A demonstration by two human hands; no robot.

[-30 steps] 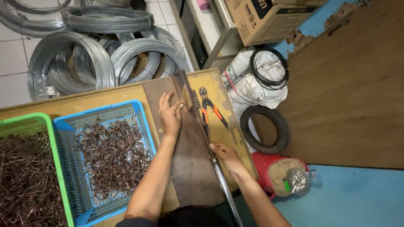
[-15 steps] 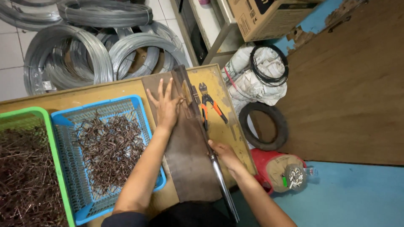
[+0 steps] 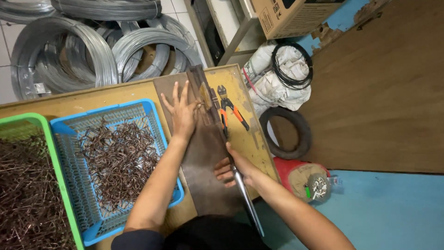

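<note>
my left hand (image 3: 184, 113) lies flat, fingers spread and open, pressed palm-down on the dark metal plate (image 3: 203, 171) near its 12 o'clock end. fingertips sit just beside the hinged bending jig (image 3: 203, 95) that runs along the plate's upper edge. my right hand (image 3: 233, 169) is curled around the steel lever handle (image 3: 243, 194), fingers wrapped shut on it; the handle runs from the jig down toward 5 o'clock and off the table edge.

plate lies lengthwise on a worn yellow-brown wooden table (image 3: 92, 99), at centre of view. at 1 o'clock from my left hand, orange-handled cutters (image 3: 229, 109) lie on the table, just beside the jig, not touched.

at 9 o'clock from the plate, a blue plastic basket (image 3: 155, 125) holds a heap of bent rusty-brown wire pieces (image 3: 120, 159). further toward 9 o'clock, touching it, a green basket (image 3: 51, 148) filled with more of the same.

beyond the table at 11 o'clock, large coils of grey galvanised wire (image 3: 88, 51) are stacked on pale tiled floor. at 1 o'clock, a cardboard box (image 3: 289, 16) on a shelf frame. at 2 o'clock, white sacks (image 3: 273, 90) with a small coil of black wire (image 3: 292, 65) on top. at 3 o'clock, a black rubber ring (image 3: 286, 132) on the floor, then a red sack (image 3: 296, 178) at 4 o'clock. brown board floor to the right, blue floor at 4 to 5 o'clock.
</note>
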